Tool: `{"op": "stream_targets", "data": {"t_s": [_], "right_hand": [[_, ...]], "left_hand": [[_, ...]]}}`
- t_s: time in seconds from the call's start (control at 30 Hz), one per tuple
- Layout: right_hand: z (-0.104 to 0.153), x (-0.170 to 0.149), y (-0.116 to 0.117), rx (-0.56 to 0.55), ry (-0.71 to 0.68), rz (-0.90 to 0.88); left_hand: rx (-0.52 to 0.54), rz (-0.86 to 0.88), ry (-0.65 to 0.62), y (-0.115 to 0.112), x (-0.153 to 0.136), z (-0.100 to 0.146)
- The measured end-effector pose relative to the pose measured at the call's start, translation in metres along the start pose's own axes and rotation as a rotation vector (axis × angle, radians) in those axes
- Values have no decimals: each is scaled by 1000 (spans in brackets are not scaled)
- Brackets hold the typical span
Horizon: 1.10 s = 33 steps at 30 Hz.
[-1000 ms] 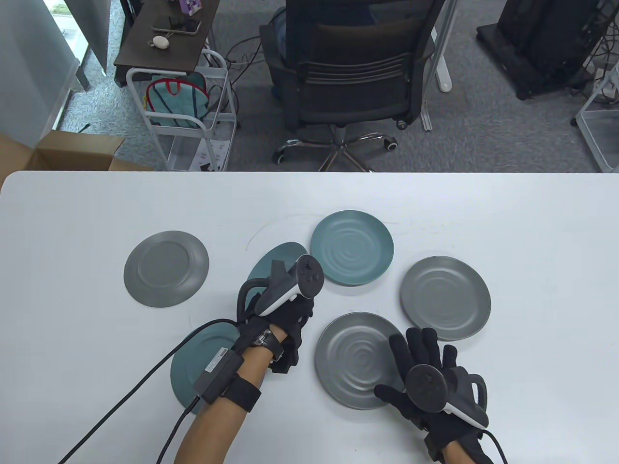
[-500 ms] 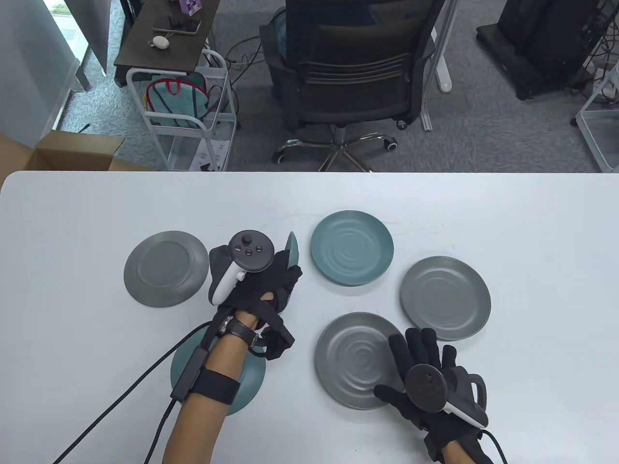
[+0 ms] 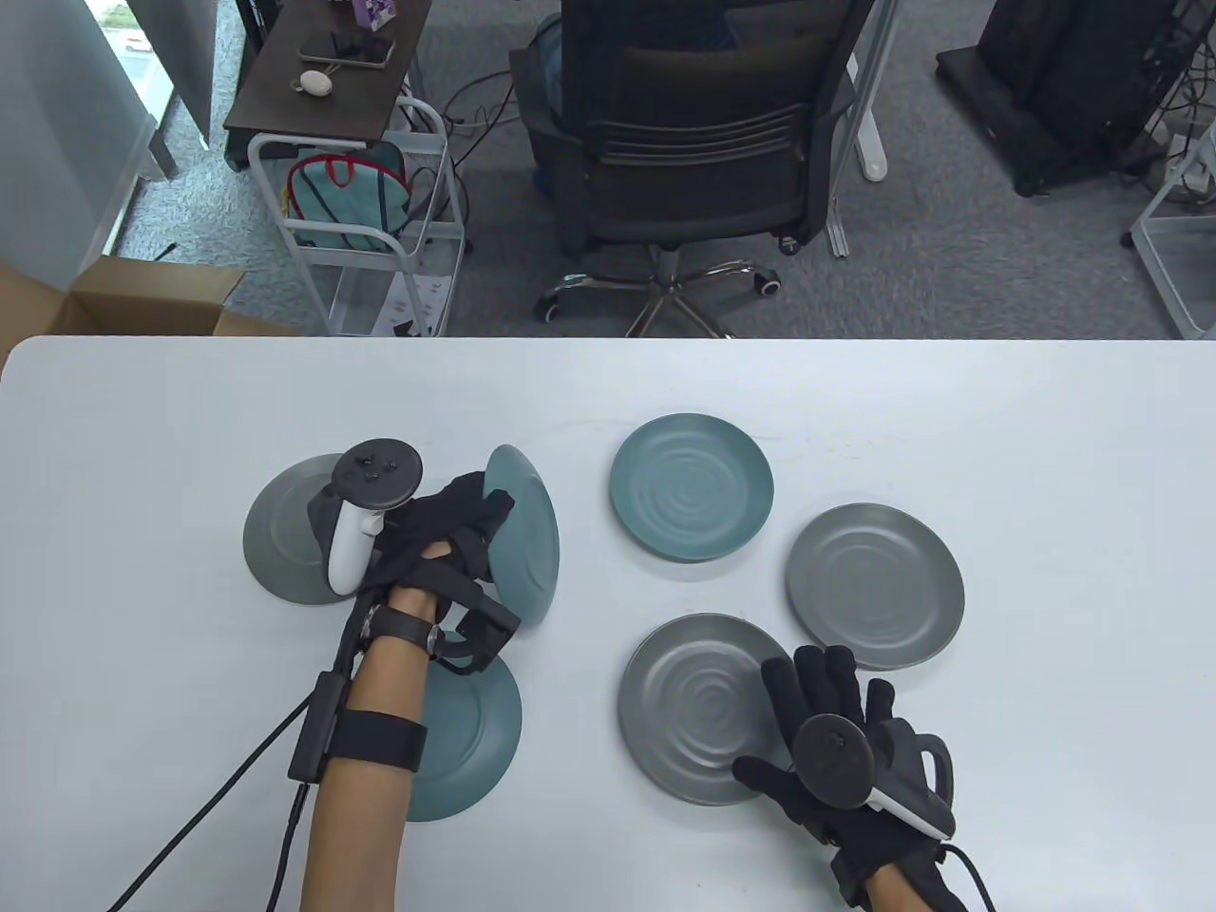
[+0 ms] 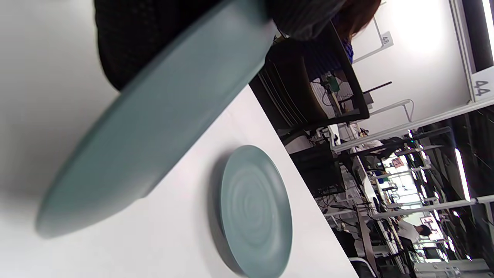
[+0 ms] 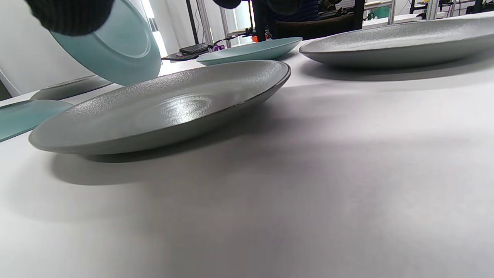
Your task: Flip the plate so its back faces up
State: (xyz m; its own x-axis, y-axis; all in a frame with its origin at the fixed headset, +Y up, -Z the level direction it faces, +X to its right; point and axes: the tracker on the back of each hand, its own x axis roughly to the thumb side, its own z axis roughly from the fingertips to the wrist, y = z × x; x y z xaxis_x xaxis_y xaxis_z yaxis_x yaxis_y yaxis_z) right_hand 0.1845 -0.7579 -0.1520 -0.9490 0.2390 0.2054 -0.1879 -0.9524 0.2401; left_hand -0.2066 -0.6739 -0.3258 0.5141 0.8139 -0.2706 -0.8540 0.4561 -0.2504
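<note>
Looking down in the table view, the left hand (image 3: 446, 537) grips a teal plate (image 3: 524, 532) by its edge and holds it steeply tilted above the white counter (image 3: 1045, 427), with its back side turned toward the right. This plate is between a grey plate (image 3: 285, 541) at the far left and a second teal plate (image 3: 692, 486) that lies flat further right. A third teal plate (image 3: 475, 731) lies flat under the left forearm. The right hand (image 3: 836, 731) lies with its fingers spread and straight, holding nothing; the fingers reach over the near right edge of a grey ribbed plate (image 3: 698, 708). One more grey plate (image 3: 875, 584) lies to the right, apart from the others. A black office chair (image 3: 703, 142) stands behind the counter.

In the left wrist view, the held teal plate (image 4: 154, 127) fills the upper left, tilted, and the black gloved fingers (image 4: 127, 42) are closed around its rim. Its low edge is close to the counter (image 4: 173, 231); I cannot tell if it touches. The flat teal plate (image 4: 254, 210) lies just beyond it.

In the right wrist view, the grey ribbed plate (image 5: 162, 110) lies flat on the counter (image 5: 308, 193) right in front. The tilted teal plate (image 5: 115, 46) shows its back side with the foot ring at the upper left, and a dark gloved fingertip (image 5: 69, 15) covers part of it. The other grey plate (image 5: 397, 40) and the flat teal plate (image 5: 251, 50) are behind.
</note>
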Motion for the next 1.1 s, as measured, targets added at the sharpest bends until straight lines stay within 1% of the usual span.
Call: {"op": "stream_targets", "data": {"t_s": [0.23, 0.37, 0.63, 0.83, 1.1], "right_hand": [[-1, 1, 0, 8, 1, 8], [-1, 2, 1, 10, 3, 14], [-1, 3, 1, 16, 7, 22], [-2, 4, 1, 19, 8, 27], [-2, 5, 1, 19, 8, 31]], "left_hand": [[38, 3, 87, 14, -26, -7], [41, -10, 142, 15, -43, -14], [44, -104, 240, 11, -70, -30], [48, -141, 284, 6, -82, -40], [56, -204, 326, 1, -89, -47]]}}
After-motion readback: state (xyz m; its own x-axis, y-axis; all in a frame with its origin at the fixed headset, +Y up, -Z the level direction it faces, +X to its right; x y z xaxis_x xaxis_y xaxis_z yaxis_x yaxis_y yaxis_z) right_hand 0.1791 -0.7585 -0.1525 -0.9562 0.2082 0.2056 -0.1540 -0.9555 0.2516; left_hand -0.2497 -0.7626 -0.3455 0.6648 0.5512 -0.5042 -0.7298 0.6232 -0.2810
